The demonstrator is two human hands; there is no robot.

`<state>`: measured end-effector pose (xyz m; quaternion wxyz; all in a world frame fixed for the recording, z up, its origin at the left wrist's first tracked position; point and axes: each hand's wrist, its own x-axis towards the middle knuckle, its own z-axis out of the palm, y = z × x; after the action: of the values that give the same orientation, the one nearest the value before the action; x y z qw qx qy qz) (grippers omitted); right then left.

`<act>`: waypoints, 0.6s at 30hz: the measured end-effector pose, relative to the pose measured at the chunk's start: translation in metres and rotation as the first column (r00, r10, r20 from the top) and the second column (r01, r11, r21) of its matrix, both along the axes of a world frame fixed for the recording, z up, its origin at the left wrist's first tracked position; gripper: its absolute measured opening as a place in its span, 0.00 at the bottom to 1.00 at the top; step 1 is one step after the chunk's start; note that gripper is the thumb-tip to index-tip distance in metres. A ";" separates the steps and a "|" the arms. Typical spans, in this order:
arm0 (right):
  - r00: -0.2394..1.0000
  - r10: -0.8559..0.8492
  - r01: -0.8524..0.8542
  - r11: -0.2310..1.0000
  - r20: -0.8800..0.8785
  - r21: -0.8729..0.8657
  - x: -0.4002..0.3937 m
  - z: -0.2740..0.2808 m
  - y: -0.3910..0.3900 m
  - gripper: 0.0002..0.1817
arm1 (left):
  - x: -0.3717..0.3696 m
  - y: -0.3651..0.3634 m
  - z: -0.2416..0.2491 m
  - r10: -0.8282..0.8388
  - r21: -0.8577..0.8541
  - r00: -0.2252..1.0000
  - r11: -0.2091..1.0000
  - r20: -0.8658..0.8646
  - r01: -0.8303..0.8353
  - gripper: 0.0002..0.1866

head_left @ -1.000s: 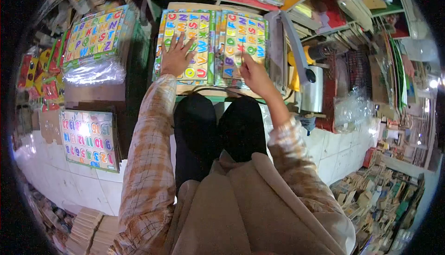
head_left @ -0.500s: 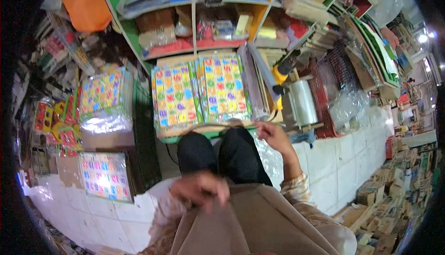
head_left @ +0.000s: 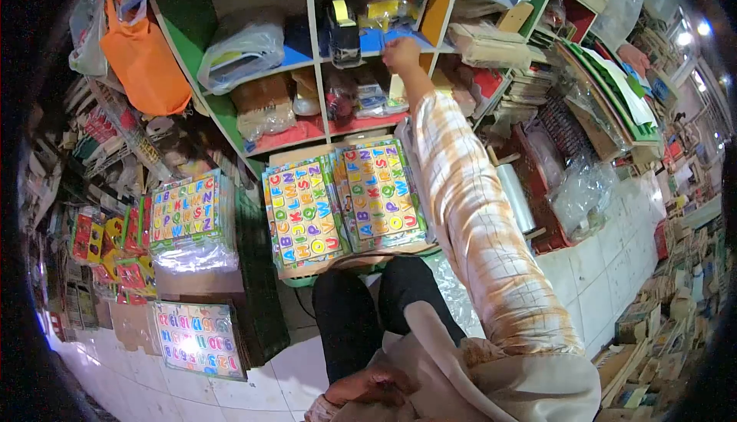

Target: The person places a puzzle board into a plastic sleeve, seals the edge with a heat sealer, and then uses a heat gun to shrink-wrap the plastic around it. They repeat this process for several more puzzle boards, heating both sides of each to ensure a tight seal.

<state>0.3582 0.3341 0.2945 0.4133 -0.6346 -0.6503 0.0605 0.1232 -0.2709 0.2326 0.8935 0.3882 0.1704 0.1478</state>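
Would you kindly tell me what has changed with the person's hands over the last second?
The right hand left the right alphabet puzzle board and rose to the blue shelf, beside the tape dispenser; whether it grips anything cannot be told. The left hand came off the left alphabet puzzle board and rests low on the lap. Both boards stayed side by side on their stand.

My right hand [head_left: 401, 53] reaches up at twelve o'clock to the blue shelf board [head_left: 384, 40], beside a black tape dispenser [head_left: 343, 34]. My left hand [head_left: 372, 385] rests at six o'clock on my lap.
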 end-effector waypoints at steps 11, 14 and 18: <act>0.901 0.389 -0.335 0.904 0.190 -0.264 -0.029 -0.066 -0.222 0.28 | -0.004 0.126 -0.120 0.851 0.405 0.477 0.524 -0.219 -0.749 0.09; 0.549 0.738 -0.563 0.674 0.393 -0.479 -0.032 -0.166 -0.300 0.37 | 0.004 0.168 -0.149 0.886 0.257 0.412 0.458 -0.214 -0.851 0.12; 0.505 0.720 -0.466 0.691 0.475 -0.552 -0.035 -0.202 -0.347 0.45 | 0.016 0.198 -0.180 0.857 0.256 0.367 0.470 -0.362 -0.845 0.18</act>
<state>0.3235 -0.0132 0.0920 -0.0147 -0.4071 -0.9090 0.0879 0.1391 -0.0727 0.0525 0.6187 0.2789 0.5416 0.4960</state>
